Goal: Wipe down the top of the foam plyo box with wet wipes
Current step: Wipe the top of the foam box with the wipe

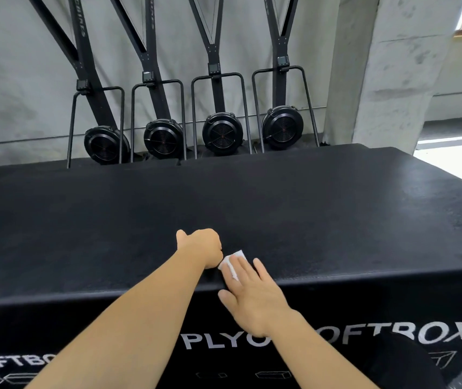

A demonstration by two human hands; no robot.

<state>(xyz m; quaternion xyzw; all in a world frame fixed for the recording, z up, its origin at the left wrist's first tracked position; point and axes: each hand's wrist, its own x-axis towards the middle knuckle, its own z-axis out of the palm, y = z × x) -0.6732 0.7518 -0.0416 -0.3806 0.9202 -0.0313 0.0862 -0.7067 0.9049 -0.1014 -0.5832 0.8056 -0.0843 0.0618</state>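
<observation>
Flat right hand (252,293) presses the wipe (236,255) on the box (336,220), lower centre. Left hand (200,247) is fisted, empty. Most looks unwiped.

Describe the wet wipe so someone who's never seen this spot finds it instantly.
Start at the big black foam plyo box filling the foreground. Near the middle of its front edge, the right hand presses flat on a small wipe. It's the only white thing on that black top.
</observation>
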